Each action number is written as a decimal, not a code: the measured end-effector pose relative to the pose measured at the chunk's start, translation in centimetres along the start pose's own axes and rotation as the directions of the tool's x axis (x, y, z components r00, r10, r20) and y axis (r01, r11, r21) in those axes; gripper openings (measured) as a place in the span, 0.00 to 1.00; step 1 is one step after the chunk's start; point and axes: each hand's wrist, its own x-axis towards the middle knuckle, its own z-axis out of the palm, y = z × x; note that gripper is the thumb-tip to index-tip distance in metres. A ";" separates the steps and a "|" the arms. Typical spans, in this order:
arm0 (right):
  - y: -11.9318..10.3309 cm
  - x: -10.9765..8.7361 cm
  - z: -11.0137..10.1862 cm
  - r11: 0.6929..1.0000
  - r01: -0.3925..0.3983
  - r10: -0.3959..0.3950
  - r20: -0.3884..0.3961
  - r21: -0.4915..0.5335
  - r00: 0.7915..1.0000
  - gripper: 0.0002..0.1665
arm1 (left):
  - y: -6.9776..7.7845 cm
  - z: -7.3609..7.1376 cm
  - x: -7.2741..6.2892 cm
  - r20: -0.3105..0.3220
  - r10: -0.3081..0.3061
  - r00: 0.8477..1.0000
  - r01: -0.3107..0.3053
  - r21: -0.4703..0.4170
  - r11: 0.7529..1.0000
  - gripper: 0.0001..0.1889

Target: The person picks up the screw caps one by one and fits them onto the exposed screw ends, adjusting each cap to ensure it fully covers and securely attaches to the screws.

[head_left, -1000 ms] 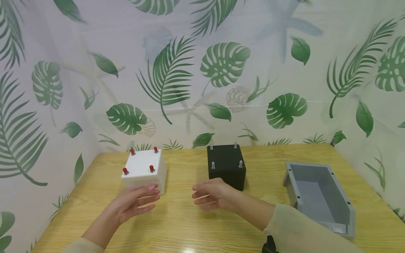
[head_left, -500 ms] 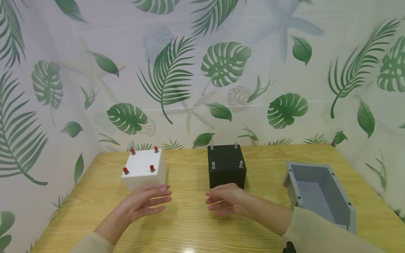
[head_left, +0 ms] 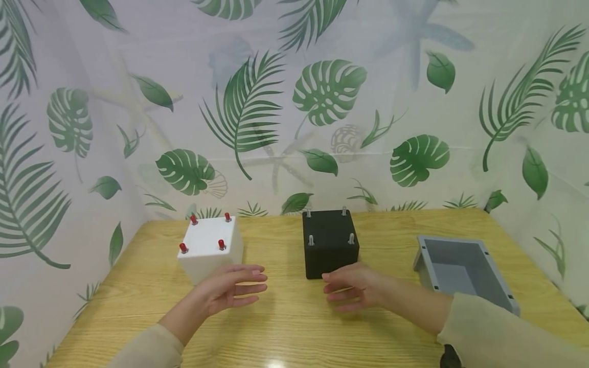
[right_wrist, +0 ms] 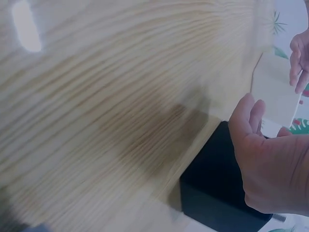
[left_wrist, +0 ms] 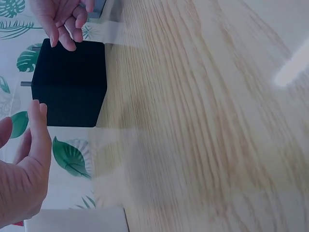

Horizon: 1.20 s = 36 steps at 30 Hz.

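Observation:
My left hand [head_left: 232,290] hovers in front of the white block [head_left: 209,245], fingers relaxed, palm facing right and holding nothing. Four-cornered and upright, that block carries several red-capped posts on its top. My right hand [head_left: 352,287] is held before the black block [head_left: 329,243], its loose fingers pointing left with nothing between them. Metal pins stand at the black block's top corners. In the left wrist view the black block [left_wrist: 72,84] lies beyond my left fingers [left_wrist: 38,130]. The right wrist view has my right hand [right_wrist: 265,159] overlapping the black block [right_wrist: 217,183].
A grey open bin [head_left: 465,271] stands at the right of the wooden table [head_left: 285,327], partly covered by my right sleeve [head_left: 497,327]. Behind the table hangs a leaf-patterned cloth [head_left: 294,128].
Both hands have drifted to the right in the head view, their fingers staying relaxed. The right forearm now covers more of the grey bin. Both blocks have stayed in place.

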 end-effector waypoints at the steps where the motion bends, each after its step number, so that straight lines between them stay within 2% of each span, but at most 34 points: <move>1: 0.0 -0.1 -0.3 1.000 -0.002 0.002 0.002 0.000 1.000 0.14 | 0.1 0.2 0.1 -0.001 -0.003 1.000 0.003 0.001 1.000 0.30; 12: 0.6 -1.2 -3.5 1.000 -0.025 0.025 0.004 0.013 1.000 0.17 | 0.0 1.6 1.8 -0.008 -0.018 1.000 0.017 -0.041 0.999 0.29; 18: 0.3 -1.2 -5.4 0.999 -0.008 0.007 0.018 0.042 1.000 0.27 | 0.4 2.1 2.6 -0.010 -0.016 1.000 0.015 -0.046 0.999 0.28; 23: 0.1 -1.1 -6.4 0.998 0.005 -0.004 -0.023 0.061 1.000 0.31 | 0.5 2.8 3.3 -0.034 -0.011 0.999 0.009 -0.053 0.999 0.26; 33: -1.4 0.3 -7.8 0.991 0.032 -0.027 -0.046 0.129 0.999 0.30 | 0.8 3.9 4.9 -0.074 -0.004 0.997 -0.002 -0.079 0.997 0.26; 36: -2.1 0.7 -8.3 0.987 0.036 -0.029 -0.048 0.156 0.998 0.26 | 1.1 4.2 5.3 -0.080 -0.006 0.997 -0.001 -0.089 0.996 0.27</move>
